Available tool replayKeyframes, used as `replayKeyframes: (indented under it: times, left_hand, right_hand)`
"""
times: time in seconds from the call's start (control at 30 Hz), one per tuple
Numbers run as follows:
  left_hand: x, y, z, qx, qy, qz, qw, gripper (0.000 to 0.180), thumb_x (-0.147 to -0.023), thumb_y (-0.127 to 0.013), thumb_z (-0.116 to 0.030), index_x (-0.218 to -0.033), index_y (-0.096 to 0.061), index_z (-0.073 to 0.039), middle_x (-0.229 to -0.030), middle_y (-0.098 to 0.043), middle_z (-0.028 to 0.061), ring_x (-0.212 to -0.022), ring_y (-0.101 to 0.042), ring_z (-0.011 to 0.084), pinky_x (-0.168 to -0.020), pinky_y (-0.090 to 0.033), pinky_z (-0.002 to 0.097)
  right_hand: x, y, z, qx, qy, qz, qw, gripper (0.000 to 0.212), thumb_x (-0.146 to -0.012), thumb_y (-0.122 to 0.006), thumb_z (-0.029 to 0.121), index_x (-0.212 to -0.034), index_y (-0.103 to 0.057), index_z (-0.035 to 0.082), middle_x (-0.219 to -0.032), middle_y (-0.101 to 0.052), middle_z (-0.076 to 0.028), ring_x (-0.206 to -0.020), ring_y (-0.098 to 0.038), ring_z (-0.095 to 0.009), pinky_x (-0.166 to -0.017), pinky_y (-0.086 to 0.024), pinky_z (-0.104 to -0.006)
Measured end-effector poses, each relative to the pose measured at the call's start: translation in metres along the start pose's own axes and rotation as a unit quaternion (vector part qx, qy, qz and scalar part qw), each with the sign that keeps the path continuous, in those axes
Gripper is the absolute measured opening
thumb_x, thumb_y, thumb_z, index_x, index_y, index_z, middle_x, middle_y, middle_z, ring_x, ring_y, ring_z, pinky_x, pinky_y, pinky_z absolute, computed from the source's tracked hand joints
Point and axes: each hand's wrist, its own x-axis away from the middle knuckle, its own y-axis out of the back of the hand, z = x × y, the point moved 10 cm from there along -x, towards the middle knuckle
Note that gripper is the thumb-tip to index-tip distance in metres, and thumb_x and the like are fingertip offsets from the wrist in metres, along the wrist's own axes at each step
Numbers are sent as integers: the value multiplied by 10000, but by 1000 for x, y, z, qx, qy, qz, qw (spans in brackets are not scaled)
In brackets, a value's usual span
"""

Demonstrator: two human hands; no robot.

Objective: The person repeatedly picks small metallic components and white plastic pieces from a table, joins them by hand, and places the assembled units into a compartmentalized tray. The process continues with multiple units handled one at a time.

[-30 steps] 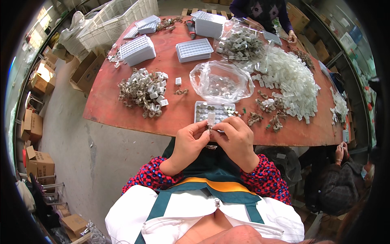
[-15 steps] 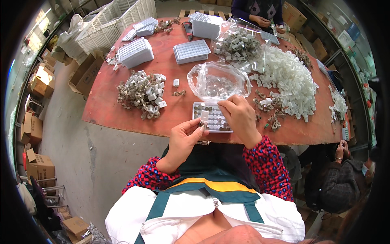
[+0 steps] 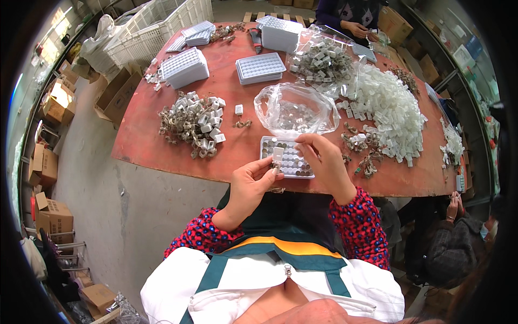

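My left hand (image 3: 249,186) pinches a small white plastic case (image 3: 278,154) between thumb and fingers, with a bit of brown cord at its lower end. It is held over the left part of a white compartment tray (image 3: 263,147), whose round pockets hold several small grey discs. Above the tray's right side is my right hand (image 3: 327,164), its thumb and forefinger curled close together at the far right corner. Whatever sits between those fingertips is too small to make out. Just beyond the tray lies an open clear plastic bag (image 3: 264,116) with small shiny discs inside.
White cases with brown cords form a pile (image 3: 193,123) at left. A large heap of translucent plastic pieces (image 3: 386,110) covers the right. Stacked white trays (image 3: 185,67) and a bag of corded cases (image 3: 319,62) stand farther back. Another person's hands (image 3: 356,29) work across the table (image 3: 145,143).
The view has shifted slightly, moving the table a little to the right. My right hand's forefinger and thumb have loosened a little over the tray. My left hand still holds the white case.
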Motion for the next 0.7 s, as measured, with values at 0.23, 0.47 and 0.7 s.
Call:
replayKeyframes:
  times: [0.23, 0.47, 0.7]
  left_hand:
    - [4, -12, -4, -21, -13, 35, 999, 410, -992, -631, -31, -1369, -541, 102, -1204, -688, 149, -1020, -696, 174, -909, -574, 282]
    - [12, -23, -7, -89, -20, 39, 995, 413, -994, -626, -32, -1374, -539, 101, -1185, -696, 145, -1025, -683, 153, -886, -570, 264]
    - [15, -27, -7, -63, -38, 65, 995, 438, -988, -634, -34, -1395, -529, 90, -1195, -692, 127, -1038, -672, 134, -857, -571, 251]
  right_hand:
    - [39, -15, 5, -176, -109, 45, 977, 176, -871, -756, 25, -1045, -741, 6, -851, -664, -40, -774, -662, -131, -709, -542, -254]
    - [41, -9, 14, -110, -7, -67, 992, 139, -799, -825, 46, -902, -738, 14, -852, -620, -34, -719, -620, -106, -610, -508, -247]
    - [45, -9, 29, -21, 91, -81, 992, 162, -771, -844, 60, -881, -730, 24, -876, -620, -45, -729, -622, -125, -600, -509, -271]
